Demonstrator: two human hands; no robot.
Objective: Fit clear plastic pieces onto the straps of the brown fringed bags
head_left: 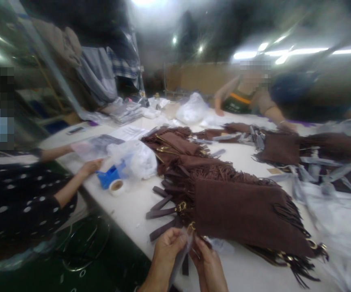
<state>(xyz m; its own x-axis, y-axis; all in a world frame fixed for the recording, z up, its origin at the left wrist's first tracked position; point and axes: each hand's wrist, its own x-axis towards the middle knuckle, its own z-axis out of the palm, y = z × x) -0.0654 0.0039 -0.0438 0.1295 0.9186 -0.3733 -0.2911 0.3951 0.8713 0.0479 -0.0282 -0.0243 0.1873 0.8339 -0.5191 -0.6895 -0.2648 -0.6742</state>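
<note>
At the front edge of the table, my left hand [168,253] is closed, thumb and fingers pinching a strip of translucent plastic wrap [179,263]. Close beside it, my right hand [209,261] is closed too, its fingertips at a dark brown strap [185,265] that is partly hidden between the hands. A gold metal clasp [191,227] shows just above my fingertips. Right past them lies a stack of brown fringed bags [239,211], with gold hardware and strap ends [163,213] sticking out to the left.
More brown bags [281,148] and plastic wrapping lie across the white table [132,223]. A tape roll [116,187] on a blue dispenser sits by white plastic bags [143,160]. One co-worker's hand [91,166] is at the left; another person [242,97] works across the table.
</note>
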